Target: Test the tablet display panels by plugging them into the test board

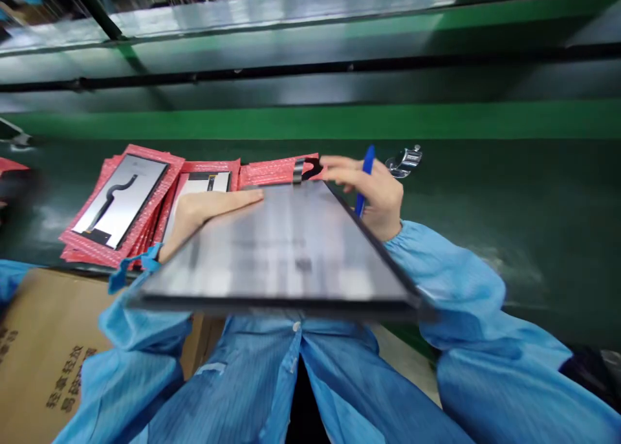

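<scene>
A large flat grey panel (286, 250) lies tilted across my lap and the green bench edge. My left hand (208, 208) rests flat on its left side, fingers stretched out along the top edge. My right hand (371, 195) grips the panel's far right corner and holds a blue pen (365, 175) between its fingers. A black flex tab (305, 169) sticks out at the panel's far edge, by my right fingertips. Both arms wear blue sleeves.
Several red bubble-wrap pouches (121, 204) with smaller screens lie stacked at left on the green belt (509, 191). A shiny metal clip (405, 160) sits beyond my right hand. A cardboard box (43, 347) with printed characters stands at lower left.
</scene>
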### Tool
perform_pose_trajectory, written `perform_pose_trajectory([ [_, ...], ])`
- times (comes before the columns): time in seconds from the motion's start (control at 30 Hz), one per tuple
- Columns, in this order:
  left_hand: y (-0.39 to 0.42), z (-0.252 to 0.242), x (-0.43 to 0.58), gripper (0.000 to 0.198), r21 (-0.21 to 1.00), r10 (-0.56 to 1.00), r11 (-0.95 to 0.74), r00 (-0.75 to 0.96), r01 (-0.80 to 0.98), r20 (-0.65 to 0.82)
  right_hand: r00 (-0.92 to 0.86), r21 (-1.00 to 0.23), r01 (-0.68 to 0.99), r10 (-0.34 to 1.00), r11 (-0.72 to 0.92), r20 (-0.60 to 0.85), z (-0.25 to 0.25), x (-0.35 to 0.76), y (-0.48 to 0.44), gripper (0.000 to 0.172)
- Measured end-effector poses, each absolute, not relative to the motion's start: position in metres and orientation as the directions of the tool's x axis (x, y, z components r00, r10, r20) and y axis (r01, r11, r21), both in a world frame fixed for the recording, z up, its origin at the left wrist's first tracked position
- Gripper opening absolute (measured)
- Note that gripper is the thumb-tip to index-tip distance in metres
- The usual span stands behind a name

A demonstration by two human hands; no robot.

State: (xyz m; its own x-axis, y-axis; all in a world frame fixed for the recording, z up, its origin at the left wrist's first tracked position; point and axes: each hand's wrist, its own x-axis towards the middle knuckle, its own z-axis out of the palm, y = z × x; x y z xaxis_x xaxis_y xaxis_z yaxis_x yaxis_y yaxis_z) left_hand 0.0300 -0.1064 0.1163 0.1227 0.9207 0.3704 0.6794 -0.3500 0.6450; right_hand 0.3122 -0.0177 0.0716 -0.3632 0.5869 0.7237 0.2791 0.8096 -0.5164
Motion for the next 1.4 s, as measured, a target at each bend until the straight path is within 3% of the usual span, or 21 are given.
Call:
perform_pose_trajectory([
  [0.1,-0.113,0.123,0.033,0.033,0.398,0.820,-0.531,0.336,0.748,0.463,-0.269,-0.644,0.204,0.674,0.738,0.688,0.054,0.300,-0.005,0.067],
  [0.17,-0.117,0.122,0.035,0.038,0.238,0.748,-0.620,0.470,0.748,0.468,-0.307,-0.794,0.080,0.772,0.603,0.556,0.044,0.297,0.002,0.077],
  [0.27,-0.116,0.110,0.032,0.043,0.184,0.700,-0.673,0.536,0.716,0.472,-0.355,-0.922,0.011,0.864,0.387,0.358,0.034,0.307,0.011,0.064],
  [0.37,-0.105,0.088,0.026,0.042,0.176,0.671,-0.680,0.507,0.712,0.541,-0.297,-0.969,-0.039,0.923,0.243,0.244,0.033,0.326,0.015,0.050],
  [0.5,-0.081,0.056,0.021,0.040,0.109,0.625,-0.660,0.462,0.744,0.629,-0.305,-0.973,-0.198,0.936,0.115,0.173,0.037,0.345,0.011,0.050],
  [0.6,-0.071,0.037,0.021,0.042,0.066,0.672,-0.631,0.503,0.773,0.543,-0.352,-0.973,-0.225,0.927,0.048,0.127,0.040,0.348,0.003,0.051],
  [0.7,-0.072,0.029,0.019,0.051,0.008,0.756,-0.606,0.573,0.795,0.316,-0.411,-0.976,-0.216,0.907,-0.005,0.087,0.045,0.348,-0.003,0.051],
  [0.77,-0.078,0.033,0.016,0.064,-0.052,0.833,-0.539,0.541,0.841,0.114,-0.439,-0.979,-0.204,0.896,-0.025,0.068,0.049,0.348,-0.007,0.052],
  [0.83,-0.085,0.043,0.017,0.074,-0.085,0.902,-0.431,0.433,0.899,0.006,-0.445,-0.983,-0.185,0.893,-0.017,0.069,0.053,0.347,-0.012,0.052],
  [0.9,-0.091,0.057,0.025,0.073,-0.004,0.941,-0.336,0.336,0.942,0.047,-0.442,-0.988,-0.151,0.891,0.038,0.102,0.055,0.344,-0.017,0.048],
  [1.03,-0.092,0.077,0.070,0.056,0.461,0.916,-0.395,0.301,0.795,0.265,-0.464,-0.975,-0.060,0.859,0.214,0.217,0.052,0.334,-0.030,0.038],
  [1.1,-0.089,0.078,0.097,0.049,0.631,0.915,-0.404,0.300,0.662,0.271,-0.496,-0.965,-0.021,0.835,0.262,0.238,0.049,0.329,-0.035,0.035],
  [1.23,-0.080,0.068,0.129,0.022,0.801,0.958,-0.257,0.250,0.540,0.139,-0.519,-0.956,0.030,0.821,0.293,0.236,0.044,0.324,-0.042,0.029],
  [1.4,-0.077,0.061,0.128,0.011,0.897,0.986,-0.041,0.164,0.440,-0.036,-0.509,-0.953,0.049,0.828,0.300,0.235,0.039,0.322,-0.044,0.026],
])
